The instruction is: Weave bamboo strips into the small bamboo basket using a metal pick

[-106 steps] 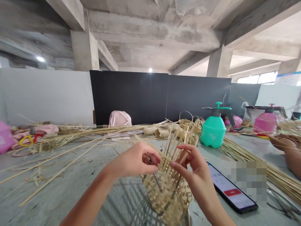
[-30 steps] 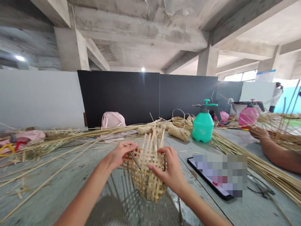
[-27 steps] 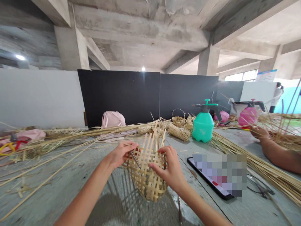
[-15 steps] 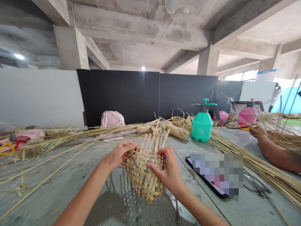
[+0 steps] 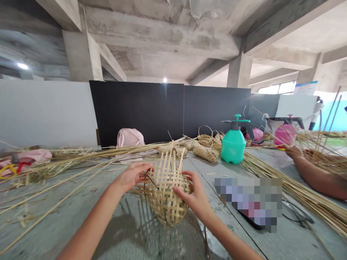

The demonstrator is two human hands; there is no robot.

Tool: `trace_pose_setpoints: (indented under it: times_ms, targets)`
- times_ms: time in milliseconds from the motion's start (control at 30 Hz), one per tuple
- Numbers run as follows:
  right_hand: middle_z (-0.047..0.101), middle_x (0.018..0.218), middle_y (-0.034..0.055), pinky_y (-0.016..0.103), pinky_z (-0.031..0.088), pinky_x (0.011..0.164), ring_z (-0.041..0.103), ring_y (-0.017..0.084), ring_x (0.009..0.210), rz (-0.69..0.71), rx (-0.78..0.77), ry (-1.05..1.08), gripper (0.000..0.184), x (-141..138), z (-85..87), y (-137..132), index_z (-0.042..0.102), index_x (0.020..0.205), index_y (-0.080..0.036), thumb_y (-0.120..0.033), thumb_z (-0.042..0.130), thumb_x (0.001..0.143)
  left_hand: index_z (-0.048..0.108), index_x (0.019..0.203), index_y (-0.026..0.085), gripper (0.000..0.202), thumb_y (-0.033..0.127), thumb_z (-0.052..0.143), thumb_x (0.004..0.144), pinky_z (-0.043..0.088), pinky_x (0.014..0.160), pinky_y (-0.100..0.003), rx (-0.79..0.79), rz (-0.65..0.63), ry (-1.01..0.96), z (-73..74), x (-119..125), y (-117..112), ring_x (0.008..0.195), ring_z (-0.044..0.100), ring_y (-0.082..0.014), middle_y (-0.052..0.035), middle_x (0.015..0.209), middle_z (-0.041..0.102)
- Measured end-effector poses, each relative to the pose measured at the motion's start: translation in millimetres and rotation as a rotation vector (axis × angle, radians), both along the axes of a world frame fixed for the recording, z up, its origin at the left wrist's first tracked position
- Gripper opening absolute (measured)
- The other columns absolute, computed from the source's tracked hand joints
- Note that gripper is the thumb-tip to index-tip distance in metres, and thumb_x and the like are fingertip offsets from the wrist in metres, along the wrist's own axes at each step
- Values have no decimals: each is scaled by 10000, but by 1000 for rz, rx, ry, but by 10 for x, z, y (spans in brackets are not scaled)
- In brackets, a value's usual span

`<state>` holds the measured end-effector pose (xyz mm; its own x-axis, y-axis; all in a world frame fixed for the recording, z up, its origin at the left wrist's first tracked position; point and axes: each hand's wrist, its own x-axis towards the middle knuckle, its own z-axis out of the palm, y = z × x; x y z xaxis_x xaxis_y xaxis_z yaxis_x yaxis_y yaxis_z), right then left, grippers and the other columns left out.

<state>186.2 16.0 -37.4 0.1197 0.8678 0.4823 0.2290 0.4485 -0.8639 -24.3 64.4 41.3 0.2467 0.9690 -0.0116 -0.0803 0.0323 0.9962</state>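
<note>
A half-woven bamboo basket (image 5: 166, 202) is held tilted over the table in front of me, with loose strip ends (image 5: 173, 159) sticking up from its far side. My left hand (image 5: 132, 177) is at the basket's upper left, its fingers closed on a thin pointed metal tool (image 5: 152, 180). The tool slants down across the weave, its tip against or just over the strips. On the right side, my right hand (image 5: 196, 198) grips the basket wall, thumb on the near face and fingers round the edge. A second slim metal tool (image 5: 206, 242) lies by my right forearm.
A green spray bottle (image 5: 233, 144) stands beyond my right hand. Right of me lie a blurred-out phone (image 5: 251, 213), glasses (image 5: 296, 213) and long bamboo strips (image 5: 306, 195). Another person's arm (image 5: 317, 175) rests farther right. Scissors (image 5: 11, 169) and more strips (image 5: 67, 191) are at left.
The basket has tipped a little, its loose strip ends swinging left and its lower end rising slightly. My left hand and the tool have shifted slightly left. My right hand keeps its grip.
</note>
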Motion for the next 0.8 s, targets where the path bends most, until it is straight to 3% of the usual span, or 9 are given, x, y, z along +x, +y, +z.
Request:
trace_pose_setpoints:
  times_ms: [100,367,500,600,800]
  targets:
    - [552,1029,61,397,447,857,560,241,967,2,-16,-27,447,17,4,7,459,1030,-219,-334,663,649,660,680,161,171,246,764,573,483,574,-229,11,-2,17,28,-71,9,578,614,-126,4,639,679]
    - [524,1013,56,397,449,848,540,232,960,-23,44,-53,396,14,-5,-33,453,1010,-218,-313,647,678,657,716,167,217,286,764,571,502,704,-270,67,-5,63,108,-228,6,648,620,-128,1,732,674]
    - [488,1028,56,393,449,836,521,227,956,-66,107,-69,456,-24,-6,-99,429,1051,-218,-301,659,665,674,736,169,219,322,741,594,495,700,-286,131,-102,229,177,-236,-48,703,615,-152,-10,750,675]
    - [483,1019,54,391,437,838,496,232,967,-90,207,-117,477,-44,12,-140,443,1048,-224,-288,681,639,680,636,157,175,311,743,582,481,687,-259,171,-169,371,233,-275,-61,665,603,-141,-3,664,668]
    - [503,936,37,354,440,769,499,211,880,-79,250,-155,417,-92,89,-188,460,969,-215,-291,673,618,667,586,153,166,298,747,575,476,649,-253,112,-231,472,271,-420,-59,611,598,-138,1,596,662]
